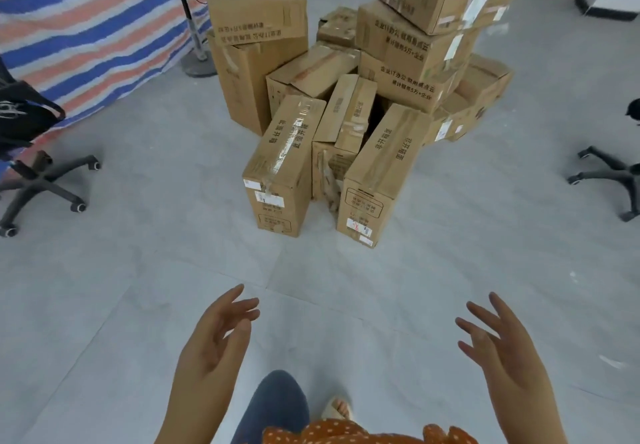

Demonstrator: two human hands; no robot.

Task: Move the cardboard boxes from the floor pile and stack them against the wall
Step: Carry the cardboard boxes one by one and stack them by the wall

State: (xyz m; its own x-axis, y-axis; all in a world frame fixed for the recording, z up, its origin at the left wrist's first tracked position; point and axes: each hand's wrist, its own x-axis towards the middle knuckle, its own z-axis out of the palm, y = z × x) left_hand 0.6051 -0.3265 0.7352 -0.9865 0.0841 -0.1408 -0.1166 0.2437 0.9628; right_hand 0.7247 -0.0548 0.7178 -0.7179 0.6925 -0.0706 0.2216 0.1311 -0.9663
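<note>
Ahead of you, the box pile (349, 97); chair bases (45, 187) flank it; left hand (214, 336) and right hand (498, 343) empty, fingers apart.

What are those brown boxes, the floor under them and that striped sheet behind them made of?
The boxes look like plain brown corrugated cardboard, matte, with printed characters and shiny clear tape along the seams. The floor seems to be large pale grey tiles, slightly glossy, with thin joint lines. The striped sheet is probably woven plastic tarpaulin: blue, red and white bands, lying in soft folds.
</note>
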